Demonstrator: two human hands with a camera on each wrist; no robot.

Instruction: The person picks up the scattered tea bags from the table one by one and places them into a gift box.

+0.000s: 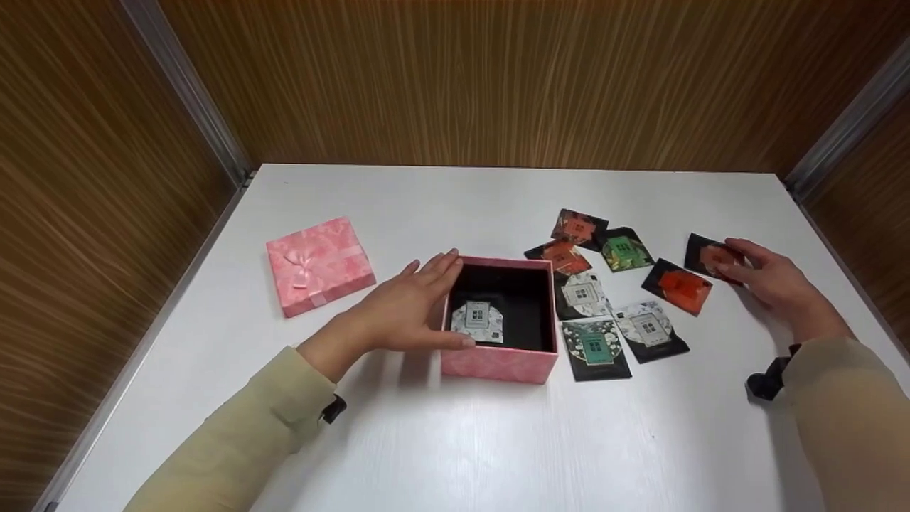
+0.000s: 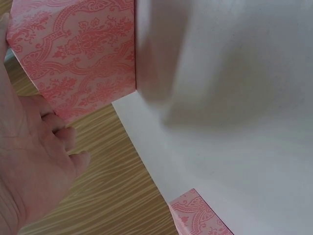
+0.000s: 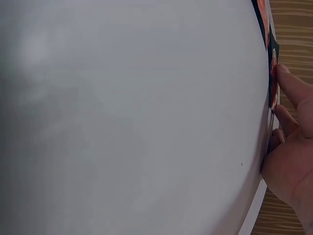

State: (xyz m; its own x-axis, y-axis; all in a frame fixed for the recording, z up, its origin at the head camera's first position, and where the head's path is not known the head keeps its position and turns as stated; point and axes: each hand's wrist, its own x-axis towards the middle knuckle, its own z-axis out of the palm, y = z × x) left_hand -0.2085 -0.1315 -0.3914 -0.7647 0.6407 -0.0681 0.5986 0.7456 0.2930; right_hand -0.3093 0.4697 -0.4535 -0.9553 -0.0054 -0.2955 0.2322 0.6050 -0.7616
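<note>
A pink patterned box (image 1: 498, 366) with a black inside stands without its lid, holding one white floral tea sachet (image 1: 478, 321). My left hand (image 1: 409, 306) rests along the box's left side, fingers extended at the rim and thumb over the front edge. In the left wrist view, those fingers touch the box wall (image 2: 83, 54). At the right, my right hand (image 1: 778, 284) pinches a black tea sachet with a reddish label (image 1: 711, 257), the thumb on its face. Edge-on, this sachet (image 3: 274, 81) shows at the fingertips in the right wrist view.
Several tea sachets lie right of the box, including an orange one (image 1: 681, 286), a bright green one (image 1: 625, 249), a teal one (image 1: 596, 350) and a white one (image 1: 650, 328). The pink lid (image 1: 320, 264) with a bow lies left on the white table (image 1: 455, 455). Wood-grain panels (image 1: 462, 85) enclose the table.
</note>
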